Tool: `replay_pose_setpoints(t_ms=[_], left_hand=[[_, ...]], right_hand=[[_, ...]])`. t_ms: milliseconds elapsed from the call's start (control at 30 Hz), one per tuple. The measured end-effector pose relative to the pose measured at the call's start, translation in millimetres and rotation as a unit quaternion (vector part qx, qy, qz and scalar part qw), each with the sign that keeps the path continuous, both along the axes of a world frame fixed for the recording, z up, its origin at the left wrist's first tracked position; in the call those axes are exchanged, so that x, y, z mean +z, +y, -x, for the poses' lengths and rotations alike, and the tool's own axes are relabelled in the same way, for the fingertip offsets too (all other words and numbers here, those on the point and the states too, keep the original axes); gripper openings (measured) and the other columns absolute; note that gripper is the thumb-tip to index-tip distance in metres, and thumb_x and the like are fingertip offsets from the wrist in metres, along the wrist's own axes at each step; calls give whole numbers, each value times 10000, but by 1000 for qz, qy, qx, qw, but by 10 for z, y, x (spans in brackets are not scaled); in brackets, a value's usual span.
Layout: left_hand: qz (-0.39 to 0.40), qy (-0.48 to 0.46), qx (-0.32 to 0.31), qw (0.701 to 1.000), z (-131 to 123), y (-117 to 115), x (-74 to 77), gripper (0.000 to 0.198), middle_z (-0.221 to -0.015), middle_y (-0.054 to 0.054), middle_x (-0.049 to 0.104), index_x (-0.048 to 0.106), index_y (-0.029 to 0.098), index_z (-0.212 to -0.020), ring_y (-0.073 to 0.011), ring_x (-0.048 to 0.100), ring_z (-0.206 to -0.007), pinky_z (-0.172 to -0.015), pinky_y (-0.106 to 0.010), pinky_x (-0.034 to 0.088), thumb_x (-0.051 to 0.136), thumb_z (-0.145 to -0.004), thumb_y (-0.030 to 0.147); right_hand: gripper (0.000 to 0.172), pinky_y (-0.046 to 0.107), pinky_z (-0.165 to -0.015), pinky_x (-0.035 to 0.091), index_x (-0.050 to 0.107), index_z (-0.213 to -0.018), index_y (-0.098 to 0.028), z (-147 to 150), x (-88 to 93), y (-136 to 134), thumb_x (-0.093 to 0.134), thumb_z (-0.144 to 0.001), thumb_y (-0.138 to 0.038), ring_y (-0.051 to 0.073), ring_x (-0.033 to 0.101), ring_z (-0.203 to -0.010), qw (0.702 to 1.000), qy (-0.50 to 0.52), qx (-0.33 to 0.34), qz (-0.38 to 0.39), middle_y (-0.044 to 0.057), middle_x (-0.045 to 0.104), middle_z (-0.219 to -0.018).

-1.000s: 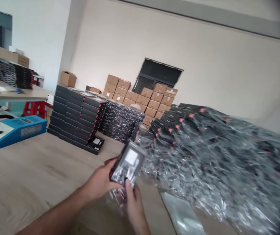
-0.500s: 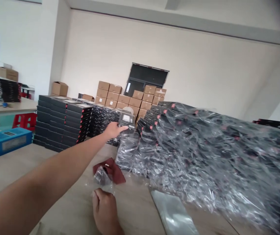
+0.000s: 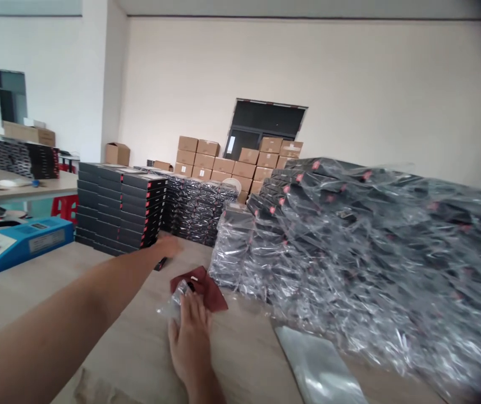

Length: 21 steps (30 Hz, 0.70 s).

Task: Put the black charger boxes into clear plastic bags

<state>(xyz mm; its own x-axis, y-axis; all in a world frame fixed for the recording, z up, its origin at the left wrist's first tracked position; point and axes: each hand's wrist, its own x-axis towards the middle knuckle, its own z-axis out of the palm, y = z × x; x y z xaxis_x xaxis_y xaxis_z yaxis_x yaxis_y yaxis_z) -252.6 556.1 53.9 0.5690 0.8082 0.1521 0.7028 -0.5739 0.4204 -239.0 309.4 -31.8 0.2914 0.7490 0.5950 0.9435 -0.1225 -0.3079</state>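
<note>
My left hand (image 3: pixel 168 247) reaches across the table beside a stack of black boxes (image 3: pixel 114 207); motion smears its fingers. Just under it on the table is a small dark object (image 3: pixel 161 264), too unclear to name. My right hand (image 3: pixel 192 331) lies palm down with its fingers stretched out. Its fingertips touch a crumpled clear plastic bag (image 3: pixel 180 294) and a maroon cloth-like piece (image 3: pixel 215 294). Beyond it stands a large pile of black boxes in clear plastic wrap (image 3: pixel 328 241).
Flat clear plastic bags (image 3: pixel 318 365) lie at the table's right front. A blue machine (image 3: pixel 25 241) sits at the left edge. Cardboard cartons (image 3: pixel 240 163) are stacked at the back, and a red stool (image 3: pixel 64 207) stands behind the machine.
My left hand has left the box on top of the plastic-wrapped pile and moved down and left. My right hand has gone from closed to stretched out, forward onto the plastic bag.
</note>
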Motion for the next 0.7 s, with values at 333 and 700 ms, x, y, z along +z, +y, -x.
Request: replay_pose_setpoints(t_ms=[333,700], left_hand=[[71,-31,44,996,145,-52,-492,840,-1353,-191,460,569,208,-1189,-455,279,-1298,-1029,-583,169,815,-430,470],[346,-303,-146,876,992,-461,-157,813,-1093,-145,659,589,116,-1166,-300,621,-988,-854,-396,462,283,-762,752]], right_hand=[[125,326,-804,367,624,-861,-207,-77,-39,67,500,-852,-222,200,622,-827,999,25,-26,10,46,693,-844],[301,494,-899,309,659,-995,-206,-673,185,-353,437,-798,-155,297,577,-984,960,-118,-252,27,112,682,-1004]])
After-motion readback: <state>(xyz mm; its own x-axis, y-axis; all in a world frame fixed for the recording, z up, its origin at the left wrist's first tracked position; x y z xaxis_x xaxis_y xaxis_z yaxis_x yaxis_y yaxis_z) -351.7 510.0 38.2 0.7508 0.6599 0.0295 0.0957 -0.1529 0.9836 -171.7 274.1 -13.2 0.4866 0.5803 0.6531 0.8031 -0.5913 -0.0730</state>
